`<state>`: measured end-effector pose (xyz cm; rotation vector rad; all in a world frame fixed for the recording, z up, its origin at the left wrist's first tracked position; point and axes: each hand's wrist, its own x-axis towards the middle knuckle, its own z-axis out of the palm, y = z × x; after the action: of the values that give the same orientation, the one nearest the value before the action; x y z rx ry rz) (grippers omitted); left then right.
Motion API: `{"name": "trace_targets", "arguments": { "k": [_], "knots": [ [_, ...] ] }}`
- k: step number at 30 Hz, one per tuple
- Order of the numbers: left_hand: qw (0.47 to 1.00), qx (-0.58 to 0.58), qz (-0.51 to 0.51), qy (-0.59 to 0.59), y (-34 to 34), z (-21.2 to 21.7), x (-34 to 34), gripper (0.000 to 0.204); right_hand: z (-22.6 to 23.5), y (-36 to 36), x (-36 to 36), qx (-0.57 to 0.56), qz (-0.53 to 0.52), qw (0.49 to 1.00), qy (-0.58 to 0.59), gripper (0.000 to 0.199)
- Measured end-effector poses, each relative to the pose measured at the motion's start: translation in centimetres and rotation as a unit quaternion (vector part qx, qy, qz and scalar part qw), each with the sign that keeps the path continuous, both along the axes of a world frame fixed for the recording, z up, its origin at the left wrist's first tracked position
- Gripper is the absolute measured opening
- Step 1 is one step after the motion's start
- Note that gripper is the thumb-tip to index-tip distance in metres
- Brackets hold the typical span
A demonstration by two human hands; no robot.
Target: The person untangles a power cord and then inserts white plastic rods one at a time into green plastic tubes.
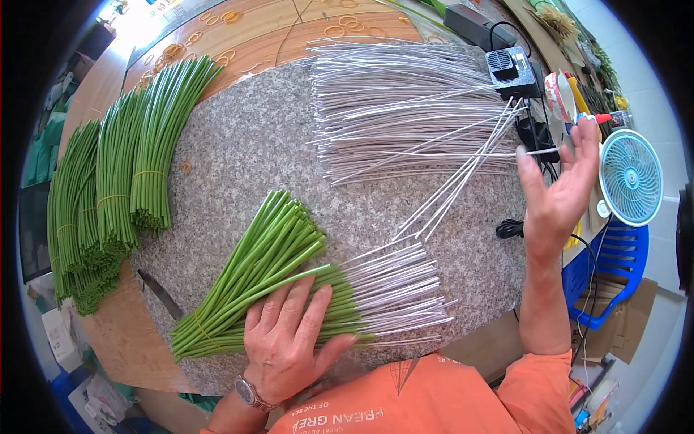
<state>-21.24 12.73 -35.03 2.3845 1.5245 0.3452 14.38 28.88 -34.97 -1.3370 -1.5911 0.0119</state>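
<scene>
My left hand (285,343) lies across a bundle of green plastic-looking stems (264,253), fingers fairly flat and thumb out to the side. White wires (397,296) stick out of the right ends of many of these stems. One stem under my fingertips lies apart, with a wire running up and right from its end. At the right edge of the stone slab, my right hand (560,192) is open, thumb and fingers apart. A single wire (542,152) crosses the gap between them. Beside it lies a wide layer of loose white wires (412,108), several slanting toward me.
Rubber-banded bundles of green stems (152,145) lie at the left. A dark blade-like tool (160,293) is at the slab's left edge. Rubber bands (173,50) scatter on the wooden table. At right are a small metal-cased device (510,69), tape roll, blue fan (631,177) and blue chair (614,267).
</scene>
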Motion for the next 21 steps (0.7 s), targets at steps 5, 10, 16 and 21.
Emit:
{"name": "trace_targets", "arguments": {
  "k": [5,10,16,21],
  "knots": [
    [1.000,-0.006,0.007,0.000,-0.2,-0.2,0.0,0.073,1.9,-2.1,-0.7,-0.121,0.118,0.917,-0.361,0.092],
    [1.000,-0.008,0.009,0.002,-0.2,-0.1,0.0,0.073,-0.1,-1.4,-2.1,-0.182,0.242,0.873,-0.383,0.091],
    [1.000,-0.005,0.007,0.012,-0.1,0.0,0.2,0.073,-2.0,3.4,-4.0,-0.063,0.239,0.907,-0.340,0.071],
    [1.000,-0.011,0.011,0.004,-0.1,-0.1,0.2,0.072,-2.1,5.6,-5.0,-0.051,0.249,0.919,-0.300,0.054]
  ]
}}
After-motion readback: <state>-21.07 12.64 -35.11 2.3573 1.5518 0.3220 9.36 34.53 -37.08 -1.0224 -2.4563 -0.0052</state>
